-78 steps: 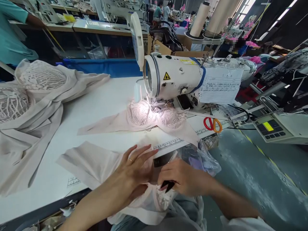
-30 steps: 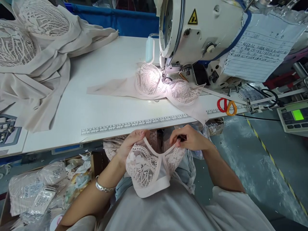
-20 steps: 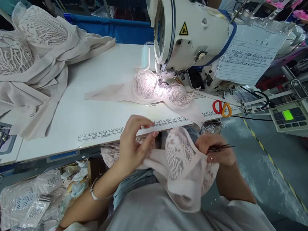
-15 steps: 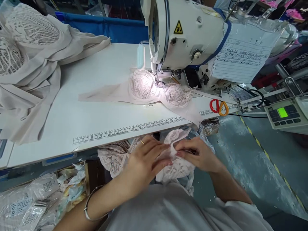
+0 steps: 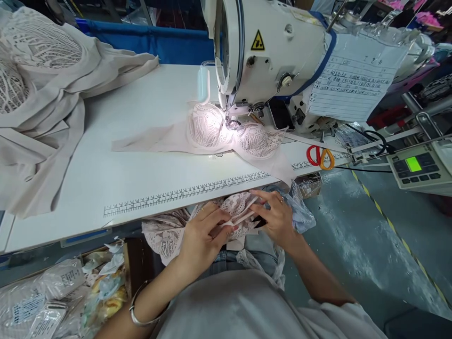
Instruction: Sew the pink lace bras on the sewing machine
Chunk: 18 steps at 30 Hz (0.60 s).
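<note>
Below the table's front edge, over my lap, both hands grip a pale pink lace bra piece (image 5: pixel 237 203). My left hand (image 5: pixel 203 235) pinches its edge between thumb and fingers. On the other side of the piece, my right hand (image 5: pixel 277 219) holds the same edge, with its index finger stretched along the lace. More pink lace (image 5: pixel 165 238) hangs to the left, beneath my left hand. A pink bra (image 5: pixel 208 129) lies on the sewing table, its middle under the needle area of the sewing machine (image 5: pixel 271 52), where a lamp lights it.
A pile of beige bra pieces (image 5: pixel 67 94) covers the table's left end. Red and orange scissors (image 5: pixel 319 156) lie at the right, near a control panel (image 5: pixel 418 167). A printed ruler (image 5: pixel 187 190) runs along the front edge. Plastic bags (image 5: pixel 45 296) and scraps fill a box at lower left.
Both hands have moved slightly up and left, toward the table edge. The lace piece has been turned, so its edge now stretches between them. The bra under the machine stays put.
</note>
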Motion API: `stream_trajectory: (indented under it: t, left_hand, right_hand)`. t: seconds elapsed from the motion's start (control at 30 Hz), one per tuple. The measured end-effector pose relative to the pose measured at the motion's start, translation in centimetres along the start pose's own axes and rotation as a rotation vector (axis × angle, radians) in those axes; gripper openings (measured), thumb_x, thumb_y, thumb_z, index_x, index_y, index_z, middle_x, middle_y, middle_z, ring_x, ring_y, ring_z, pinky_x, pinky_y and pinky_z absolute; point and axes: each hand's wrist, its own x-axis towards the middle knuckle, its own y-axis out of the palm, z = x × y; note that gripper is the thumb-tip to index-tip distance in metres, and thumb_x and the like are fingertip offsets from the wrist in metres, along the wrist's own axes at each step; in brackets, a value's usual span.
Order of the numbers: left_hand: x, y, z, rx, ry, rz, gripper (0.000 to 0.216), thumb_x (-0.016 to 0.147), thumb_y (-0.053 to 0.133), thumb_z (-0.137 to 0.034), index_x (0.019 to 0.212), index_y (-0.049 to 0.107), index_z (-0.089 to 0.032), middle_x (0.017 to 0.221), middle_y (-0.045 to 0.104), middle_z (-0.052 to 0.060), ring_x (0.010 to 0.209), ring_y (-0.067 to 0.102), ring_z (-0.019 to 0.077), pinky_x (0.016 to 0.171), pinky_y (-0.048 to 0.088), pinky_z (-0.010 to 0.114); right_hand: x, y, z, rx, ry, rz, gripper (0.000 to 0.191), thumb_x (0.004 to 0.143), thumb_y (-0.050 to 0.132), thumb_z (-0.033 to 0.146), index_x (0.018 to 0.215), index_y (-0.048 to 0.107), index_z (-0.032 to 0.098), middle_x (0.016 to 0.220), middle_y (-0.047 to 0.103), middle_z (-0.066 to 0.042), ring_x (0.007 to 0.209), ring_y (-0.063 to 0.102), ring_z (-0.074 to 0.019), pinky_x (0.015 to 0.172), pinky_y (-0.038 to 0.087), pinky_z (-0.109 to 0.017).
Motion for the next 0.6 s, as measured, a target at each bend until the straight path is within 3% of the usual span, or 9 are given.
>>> stream_trajectory:
  t: [0.1,0.23,0.33,0.43,0.6]
  left_hand:
    - [0.1,-0.4,0.1,-0.133,-0.054,0.006,0.008,0.086,0.070,-0.019,0.079,0.068,-0.021,0.072,0.064,0.002,0.067,0.056,0.0163,0.059,0.041,0.025]
    - [0.4,-2.2,1.3,-0.262,-0.205,-0.025,0.009,0.084,0.073,-0.021,0.076,0.069,-0.020,0.073,0.064,0.002,0.069,0.057,0.0159,0.062,0.042,0.025]
    - [0.2,-3.8,2.2,-0.307,-0.318,-0.062,0.008,0.082,0.075,-0.025,0.076,0.070,-0.020,0.073,0.062,0.000,0.066,0.054,0.0137,0.058,0.039,0.024]
    - [-0.4,-4.4,2.7,-0.292,-0.328,-0.096,0.007,0.080,0.078,-0.026,0.079,0.072,-0.021,0.074,0.063,0.001,0.068,0.054,0.0140,0.059,0.039,0.024]
    - [-0.8,-4.1,2.5,-0.238,-0.240,-0.158,0.004,0.079,0.078,-0.022,0.079,0.074,-0.023,0.077,0.067,0.002,0.073,0.058,0.0162,0.067,0.045,0.026]
  right_hand:
    - [0.1,0.3,-0.4,0.016,-0.027,0.089,0.034,0.094,0.043,0.002,0.088,0.071,0.021,0.118,0.072,-0.010,0.087,0.060,-0.0208,0.052,0.037,-0.028]
    - [0.9,-1.6,-1.2,0.519,-0.034,0.250,0.027,0.100,0.054,0.020,0.077,0.069,0.019,0.080,0.072,-0.006,0.072,0.059,-0.0159,0.063,0.045,-0.029]
    - [1.2,-3.7,-2.5,0.777,0.010,0.407,0.034,0.097,0.062,0.041,0.072,0.068,0.018,0.074,0.069,-0.005,0.067,0.059,-0.0139,0.069,0.046,-0.031]
    - [1.0,-4.6,-3.5,0.763,0.064,0.362,0.033,0.096,0.062,0.044,0.078,0.072,0.019,0.079,0.072,-0.007,0.068,0.059,-0.0149,0.070,0.045,-0.033]
    - [0.7,-4.2,-3.4,0.636,0.140,0.186,0.019,0.094,0.067,0.033,0.079,0.072,0.022,0.080,0.074,-0.005,0.067,0.061,-0.0165,0.071,0.045,-0.036]
